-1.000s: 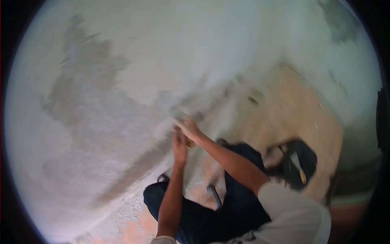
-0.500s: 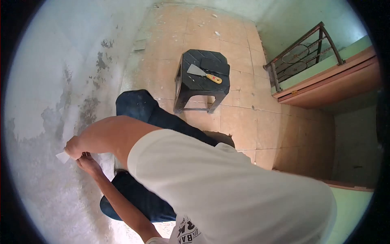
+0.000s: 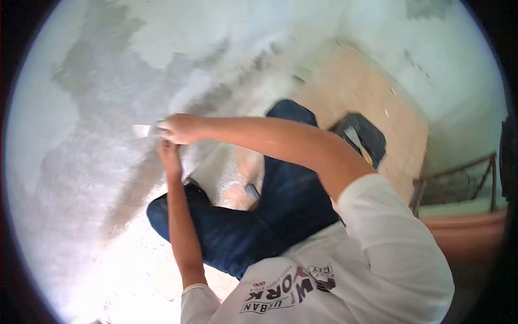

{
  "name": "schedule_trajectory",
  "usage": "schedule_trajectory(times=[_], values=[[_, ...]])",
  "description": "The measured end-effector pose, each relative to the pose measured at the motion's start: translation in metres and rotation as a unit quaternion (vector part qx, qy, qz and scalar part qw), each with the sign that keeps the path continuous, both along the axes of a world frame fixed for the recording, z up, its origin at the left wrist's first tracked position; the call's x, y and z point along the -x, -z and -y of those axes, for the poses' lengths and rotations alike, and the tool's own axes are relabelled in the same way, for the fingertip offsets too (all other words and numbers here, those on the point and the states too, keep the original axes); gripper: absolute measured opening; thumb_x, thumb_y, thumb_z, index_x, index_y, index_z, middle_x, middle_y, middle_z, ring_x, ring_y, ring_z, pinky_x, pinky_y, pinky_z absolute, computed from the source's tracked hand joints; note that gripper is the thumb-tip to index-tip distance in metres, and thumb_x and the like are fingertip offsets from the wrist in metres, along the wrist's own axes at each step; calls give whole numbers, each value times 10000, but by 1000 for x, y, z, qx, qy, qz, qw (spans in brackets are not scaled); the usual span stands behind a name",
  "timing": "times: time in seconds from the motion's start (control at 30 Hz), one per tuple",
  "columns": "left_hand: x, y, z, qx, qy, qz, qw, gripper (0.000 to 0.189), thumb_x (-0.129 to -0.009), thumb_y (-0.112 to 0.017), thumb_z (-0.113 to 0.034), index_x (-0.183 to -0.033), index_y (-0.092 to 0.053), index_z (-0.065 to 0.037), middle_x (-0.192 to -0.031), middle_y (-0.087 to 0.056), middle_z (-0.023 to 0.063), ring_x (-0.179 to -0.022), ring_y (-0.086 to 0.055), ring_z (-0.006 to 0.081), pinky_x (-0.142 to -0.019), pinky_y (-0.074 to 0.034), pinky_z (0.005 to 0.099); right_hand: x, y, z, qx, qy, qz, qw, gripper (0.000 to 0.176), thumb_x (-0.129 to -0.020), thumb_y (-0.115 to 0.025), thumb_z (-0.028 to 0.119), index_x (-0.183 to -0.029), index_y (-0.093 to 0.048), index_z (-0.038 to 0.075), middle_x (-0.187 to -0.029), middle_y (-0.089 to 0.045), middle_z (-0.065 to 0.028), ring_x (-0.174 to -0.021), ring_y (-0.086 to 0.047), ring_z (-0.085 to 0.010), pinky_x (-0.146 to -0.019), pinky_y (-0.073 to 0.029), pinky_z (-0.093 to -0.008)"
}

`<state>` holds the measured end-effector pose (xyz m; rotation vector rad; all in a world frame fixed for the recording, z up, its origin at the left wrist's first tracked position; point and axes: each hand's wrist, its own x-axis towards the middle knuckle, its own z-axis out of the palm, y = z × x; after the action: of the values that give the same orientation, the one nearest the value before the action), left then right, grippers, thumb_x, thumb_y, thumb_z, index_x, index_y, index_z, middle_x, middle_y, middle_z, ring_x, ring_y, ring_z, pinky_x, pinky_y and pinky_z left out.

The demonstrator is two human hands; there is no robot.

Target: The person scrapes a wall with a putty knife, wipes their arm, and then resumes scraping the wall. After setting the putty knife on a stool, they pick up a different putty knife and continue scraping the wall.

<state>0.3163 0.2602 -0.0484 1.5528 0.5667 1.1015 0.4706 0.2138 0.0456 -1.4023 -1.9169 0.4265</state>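
Observation:
My right hand (image 3: 181,128) is closed around a scraper, whose pale flat blade (image 3: 142,130) points left against the patchy wall (image 3: 102,113). The tool's handle is hidden in the grip. Just below, my left hand (image 3: 170,152) reaches up with closed fingers and meets the underside of my right hand. What those fingers hold is hidden. The wall around the blade has bare grey areas and flaking pale paint.
A black plastic stool (image 3: 373,132) stands beyond my knee, with a putty knife (image 3: 353,137) lying on it. Tan tiles (image 3: 402,129) cover the floor. A rusty metal railing (image 3: 458,181) is at the right. Between my legs lies a small grey object (image 3: 252,190), blurred.
My view has swung left toward the wall, so the stool and railing appear farther right and lower. Both hands remain together at the scraper, with my right arm now stretched out straighter.

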Motion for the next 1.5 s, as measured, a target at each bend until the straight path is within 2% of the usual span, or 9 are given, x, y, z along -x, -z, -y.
schedule_trajectory(times=[0.1,0.33,0.4,0.43,0.5,0.6,0.8,1.3,1.5], values=[[-7,-10,5,46,76,-48,995,377,-1109,-571,-310,-1140,-712,38,-950,-767,110,-808,-719,178,-746,-579,339,-19,-13,24,35,28,-98,994,258,-1104,-538,235,-1008,-591,2,-737,-665,-163,-629,-690,-231,-577,-510,-424],[-40,-20,-3,26,83,-186,979,360,-1099,-587,-312,-1161,-713,19,-989,-798,119,-816,-737,166,-698,-565,303,-100,130,-6,108,310,-335,883,380,-1120,-500,345,-1306,-639,43,-797,-699,-115,-671,-675,-211,-587,-522,-395],[-54,-25,-13,11,101,-207,973,329,-1085,-607,-258,-1174,-696,46,-1008,-796,139,-842,-747,191,-724,-582,319,-117,157,-25,162,339,-613,695,463,-1109,-484,315,-1494,-538,63,-817,-669,-100,-630,-635,-218,-560,-506,-382],[-59,-24,-15,8,103,-214,971,329,-1085,-607,-258,-1174,-696,46,-1008,-796,139,-842,-747,191,-724,-582,319,-123,186,-39,161,338,-618,691,463,-1109,-484,315,-1494,-538,63,-817,-669,-100,-630,-635,-218,-560,-506,-382],[-69,-19,-27,-29,86,-239,967,304,-1076,-617,-217,-1170,-681,65,-1011,-792,156,-856,-755,213,-761,-600,346,-137,240,-81,40,354,-523,774,541,-1090,-464,257,-1591,-424,59,-851,-621,-73,-639,-595,-205,-590,-504,-353],[-84,-16,-38,-39,88,-220,971,276,-1071,-624,-202,-1196,-673,40,-1009,-792,170,-859,-770,245,-773,-610,367,-97,114,-52,44,313,-627,711,594,-1066,-460,205,-1616,-376,-4,-876,-598,-68,-698,-589,-198,-674,-526,-350],[-93,-23,-41,-80,16,-258,963,220,-1062,-624,-178,-1169,-645,13,-1005,-789,197,-849,-784,304,-756,-608,391,-81,157,-111,-124,355,-488,787,602,-1070,-416,117,-1651,-325,-10,-833,-565,-57,-721,-536,-160,-702,-498,-344],[-25,-15,-53,-95,3,-346,933,232,-1067,-603,-144,-1259,-659,-27,-1040,-795,179,-835,-774,250,-741,-600,369,-62,107,-121,-145,394,-523,742,520,-1114,-432,118,-1612,-398,-30,-846,-596,-128,-705,-541,-161,-674,-472,-353],[-21,-11,-60,-99,22,-346,933,250,-1059,-599,-132,-1284,-657,-38,-1053,-796,178,-833,-774,254,-739,-602,372,-52,98,-84,-32,329,-454,828,662,-1049,-588,143,-1642,-340,-16,-799,-559,-94,-661,-469,-137,-625,-453,-325]])
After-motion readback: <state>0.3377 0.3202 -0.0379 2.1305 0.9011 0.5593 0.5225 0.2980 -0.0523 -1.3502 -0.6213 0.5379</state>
